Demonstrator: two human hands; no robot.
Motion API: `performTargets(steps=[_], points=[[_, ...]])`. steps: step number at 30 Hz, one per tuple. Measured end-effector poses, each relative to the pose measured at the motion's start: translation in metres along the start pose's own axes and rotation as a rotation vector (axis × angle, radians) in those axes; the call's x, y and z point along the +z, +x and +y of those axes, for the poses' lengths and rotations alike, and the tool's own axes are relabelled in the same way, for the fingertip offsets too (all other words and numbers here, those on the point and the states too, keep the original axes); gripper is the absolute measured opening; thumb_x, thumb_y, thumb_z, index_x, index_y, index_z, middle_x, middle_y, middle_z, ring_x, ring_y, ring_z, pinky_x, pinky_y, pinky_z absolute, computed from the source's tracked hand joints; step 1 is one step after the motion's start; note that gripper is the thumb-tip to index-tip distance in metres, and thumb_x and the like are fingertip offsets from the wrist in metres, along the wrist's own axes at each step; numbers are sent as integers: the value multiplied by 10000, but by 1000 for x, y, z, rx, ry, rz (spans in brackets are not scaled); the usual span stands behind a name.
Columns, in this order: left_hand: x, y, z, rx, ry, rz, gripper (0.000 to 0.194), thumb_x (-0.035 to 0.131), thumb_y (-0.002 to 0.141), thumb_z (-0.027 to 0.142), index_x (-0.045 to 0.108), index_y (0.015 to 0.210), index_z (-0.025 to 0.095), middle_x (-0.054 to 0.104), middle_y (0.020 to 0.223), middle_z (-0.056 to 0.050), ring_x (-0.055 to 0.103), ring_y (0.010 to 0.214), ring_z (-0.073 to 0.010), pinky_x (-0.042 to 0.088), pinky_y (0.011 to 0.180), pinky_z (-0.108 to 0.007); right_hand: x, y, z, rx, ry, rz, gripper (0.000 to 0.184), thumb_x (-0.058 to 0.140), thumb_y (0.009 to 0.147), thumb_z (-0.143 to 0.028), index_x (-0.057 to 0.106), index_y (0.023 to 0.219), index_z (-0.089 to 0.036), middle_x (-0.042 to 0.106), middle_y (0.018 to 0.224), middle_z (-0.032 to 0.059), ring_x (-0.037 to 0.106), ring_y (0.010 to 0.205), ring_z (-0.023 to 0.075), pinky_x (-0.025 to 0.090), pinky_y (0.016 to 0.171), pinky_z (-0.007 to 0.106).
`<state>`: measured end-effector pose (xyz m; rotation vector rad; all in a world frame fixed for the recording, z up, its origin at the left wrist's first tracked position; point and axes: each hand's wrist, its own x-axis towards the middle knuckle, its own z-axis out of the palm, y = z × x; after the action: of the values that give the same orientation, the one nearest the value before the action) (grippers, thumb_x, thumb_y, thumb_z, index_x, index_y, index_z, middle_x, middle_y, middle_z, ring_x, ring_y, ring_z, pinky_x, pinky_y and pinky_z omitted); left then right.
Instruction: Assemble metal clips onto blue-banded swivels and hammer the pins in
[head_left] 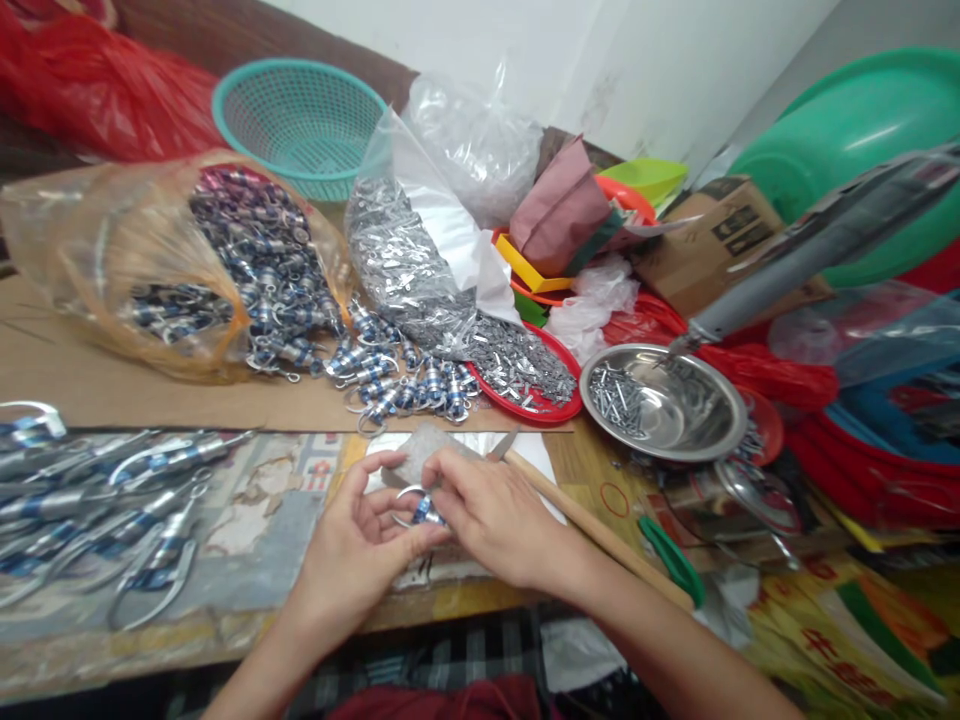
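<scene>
My left hand (360,545) and my right hand (491,515) meet near the table's front edge, both pinched on one small blue-and-silver metal clip (420,508) with a wire ring. The left hand cups it from below and the right fingers press on it from above. Just behind the hands lies a wooden-handled tool (592,525) with a thin metal blade. A loose heap of the same blue-and-silver clips (397,380) lies beyond the hands on brown cardboard.
An open plastic bag of clips (187,260) lies at back left. A clear bag (420,260) spills small silver parts onto a red tray (559,408). A steel bowl (667,400) with screws sits right. Assembled pieces (97,500) lie left. A teal basket (300,120) stands behind.
</scene>
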<state>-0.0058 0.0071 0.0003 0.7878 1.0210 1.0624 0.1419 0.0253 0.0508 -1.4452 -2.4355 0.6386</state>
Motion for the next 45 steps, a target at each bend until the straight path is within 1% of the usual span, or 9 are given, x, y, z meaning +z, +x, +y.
performTargets(steps=[6, 9, 12, 18, 23, 29, 33, 39, 45], points=[[3, -2, 3, 21, 8, 38, 664, 797, 518, 187, 409, 1056, 209, 665, 640, 47, 638, 599, -127, 509, 601, -228, 0, 1, 5, 37, 165, 16, 90, 466, 842, -173, 513, 899, -224, 535, 646, -48, 505, 586, 117, 320, 541, 217], [4, -1, 3, 21, 34, 52, 677, 808, 500, 213, 419, 1054, 203, 663, 628, 44, 643, 602, -136, 516, 606, -237, 1, -15, 25, 102, 307, 294, 115, 435, 876, -268, 487, 964, -214, 551, 713, -26, 532, 631, 121, 396, 581, 221], [3, 1, 2, -4, 69, 59, 729, 827, 460, 231, 420, 1063, 192, 664, 630, 35, 650, 627, -152, 521, 619, -249, 0, -42, 58, 258, 108, 481, 239, 525, 828, -324, 499, 1025, -191, 581, 891, 48, 563, 799, 176, 442, 724, 297], [0, 4, -1, -6, 67, 41, 745, 823, 471, 251, 406, 1085, 195, 666, 648, 26, 650, 631, -163, 531, 624, -279, 5, -82, 98, 379, -94, 157, 240, 472, 856, -281, 566, 1047, -172, 598, 917, 76, 589, 875, 225, 464, 765, 360], [-2, 3, -2, 1, 75, 35, 736, 819, 487, 264, 398, 1088, 199, 664, 648, 31, 649, 633, -158, 535, 641, -288, -10, -83, 67, 243, -15, 410, 283, 521, 847, -265, 520, 1117, -180, 609, 1049, 79, 589, 951, 199, 475, 802, 302], [2, 1, 3, -14, 32, 64, 750, 820, 458, 232, 399, 1078, 199, 653, 610, 54, 648, 600, -148, 543, 622, -279, -23, -83, 19, -118, -67, 349, 520, 463, 880, -128, 339, 1359, -289, 627, 1051, 31, 610, 896, 145, 484, 737, 225], [4, 0, 4, -28, 20, 45, 742, 812, 466, 229, 396, 1080, 200, 662, 618, 50, 654, 593, -151, 547, 626, -285, -14, -80, 16, -90, -213, 181, 527, 394, 873, -80, 354, 1367, -260, 623, 832, 35, 596, 663, 161, 480, 569, 262], [0, 2, -1, -14, 58, 34, 749, 817, 484, 252, 394, 1100, 203, 674, 658, 26, 660, 629, -164, 547, 655, -308, -5, -85, 31, -22, -150, 213, 523, 398, 884, -105, 341, 1372, -285, 620, 857, 33, 602, 717, 159, 498, 641, 272], [2, 3, 2, -7, 78, 54, 732, 829, 458, 234, 425, 1067, 198, 688, 620, 20, 667, 623, -160, 547, 614, -247, -1, -86, 33, -13, -25, 445, 502, 462, 882, -142, 371, 1354, -284, 633, 944, 36, 612, 800, 146, 490, 703, 239]])
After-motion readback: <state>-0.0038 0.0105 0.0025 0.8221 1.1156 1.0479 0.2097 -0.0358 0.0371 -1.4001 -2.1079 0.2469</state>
